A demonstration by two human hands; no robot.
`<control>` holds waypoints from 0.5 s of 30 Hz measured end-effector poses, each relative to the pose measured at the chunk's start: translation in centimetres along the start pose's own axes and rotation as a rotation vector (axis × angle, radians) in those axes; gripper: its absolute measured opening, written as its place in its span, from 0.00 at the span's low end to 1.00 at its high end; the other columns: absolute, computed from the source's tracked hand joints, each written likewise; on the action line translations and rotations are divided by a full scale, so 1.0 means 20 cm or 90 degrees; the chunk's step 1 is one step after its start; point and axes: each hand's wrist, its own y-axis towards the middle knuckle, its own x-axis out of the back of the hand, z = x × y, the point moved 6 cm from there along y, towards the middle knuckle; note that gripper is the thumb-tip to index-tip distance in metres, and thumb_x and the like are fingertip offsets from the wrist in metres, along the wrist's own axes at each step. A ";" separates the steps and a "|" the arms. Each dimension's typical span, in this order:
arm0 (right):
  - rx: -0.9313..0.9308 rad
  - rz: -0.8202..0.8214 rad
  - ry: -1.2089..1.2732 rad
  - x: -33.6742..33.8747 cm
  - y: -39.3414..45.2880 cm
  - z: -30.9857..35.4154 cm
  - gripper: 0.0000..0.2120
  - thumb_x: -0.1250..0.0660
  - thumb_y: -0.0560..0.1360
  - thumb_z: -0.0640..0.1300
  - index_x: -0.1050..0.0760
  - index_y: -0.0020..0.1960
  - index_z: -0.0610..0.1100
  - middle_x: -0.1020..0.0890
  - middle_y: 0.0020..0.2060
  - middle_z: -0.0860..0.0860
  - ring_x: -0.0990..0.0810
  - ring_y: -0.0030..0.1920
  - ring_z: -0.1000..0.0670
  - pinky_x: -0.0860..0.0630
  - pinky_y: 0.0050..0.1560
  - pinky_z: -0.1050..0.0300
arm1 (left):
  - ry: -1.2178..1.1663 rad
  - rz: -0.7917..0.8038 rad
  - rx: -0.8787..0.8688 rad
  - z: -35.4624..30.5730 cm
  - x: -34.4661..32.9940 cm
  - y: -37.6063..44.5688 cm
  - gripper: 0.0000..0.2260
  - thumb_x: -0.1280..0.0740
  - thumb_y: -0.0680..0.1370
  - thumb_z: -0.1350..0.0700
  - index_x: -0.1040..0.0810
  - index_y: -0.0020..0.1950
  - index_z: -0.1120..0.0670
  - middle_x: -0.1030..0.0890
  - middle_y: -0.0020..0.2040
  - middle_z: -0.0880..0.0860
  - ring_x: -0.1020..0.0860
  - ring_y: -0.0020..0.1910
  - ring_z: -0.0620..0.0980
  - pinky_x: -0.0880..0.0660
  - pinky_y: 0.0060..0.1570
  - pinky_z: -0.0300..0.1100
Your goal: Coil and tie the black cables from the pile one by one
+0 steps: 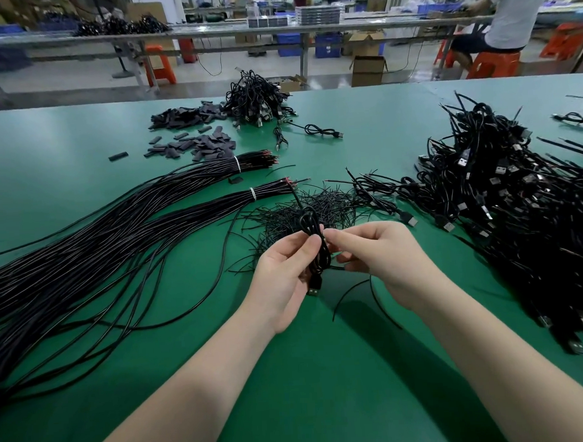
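My left hand (285,274) grips a coiled black cable (312,228) upright above the green table (323,369); its USB plug (315,290) hangs below my palm. My right hand (381,253) pinches a thin black twist tie (351,290) at the coil's middle, and the tie's loose ends curve down to the table. Behind my hands lies a heap of thin black ties (319,206). Long uncoiled black cables (84,253) spread over the left side in two bundles bound with white ties. A big pile of coiled cables with USB plugs (517,211) fills the right side.
At the far side sit a smaller heap of coiled cables (256,98) and scattered black sleeves (193,138). Beyond the table edge are another workbench, orange stools, cardboard boxes and a seated person (508,14) at the back right.
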 end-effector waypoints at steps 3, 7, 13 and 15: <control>-0.006 0.001 -0.001 0.01 0.00 0.01 0.05 0.24 0.69 0.47 0.15 0.35 0.48 0.17 0.31 0.51 0.21 0.33 0.57 0.22 0.38 0.62 | 0.006 -0.009 -0.003 0.00 0.01 0.00 0.12 0.27 0.68 0.57 0.16 0.50 0.56 0.15 0.49 0.55 0.18 0.49 0.50 0.23 0.53 0.43; -0.019 0.006 0.038 -0.01 -0.01 0.01 0.02 0.25 0.71 0.43 0.16 0.39 0.45 0.20 0.28 0.53 0.24 0.33 0.56 0.24 0.38 0.63 | -0.009 -0.016 -0.007 0.01 0.01 0.01 0.12 0.27 0.67 0.59 0.17 0.49 0.57 0.15 0.48 0.55 0.17 0.46 0.50 0.21 0.48 0.41; -0.039 0.011 0.080 -0.01 -0.01 0.00 0.06 0.23 0.67 0.47 0.15 0.38 0.45 0.20 0.29 0.53 0.26 0.34 0.54 0.25 0.40 0.60 | 0.009 -0.006 -0.009 0.01 0.00 0.00 0.08 0.27 0.66 0.60 0.15 0.44 0.54 0.15 0.45 0.53 0.18 0.44 0.47 0.22 0.50 0.40; 0.020 -0.012 0.060 -0.01 -0.02 0.01 0.03 0.24 0.69 0.45 0.16 0.38 0.46 0.19 0.29 0.55 0.24 0.32 0.57 0.26 0.40 0.62 | 0.014 -0.015 -0.007 0.01 0.00 0.00 0.10 0.27 0.66 0.58 0.16 0.47 0.55 0.15 0.47 0.53 0.18 0.45 0.47 0.23 0.51 0.41</control>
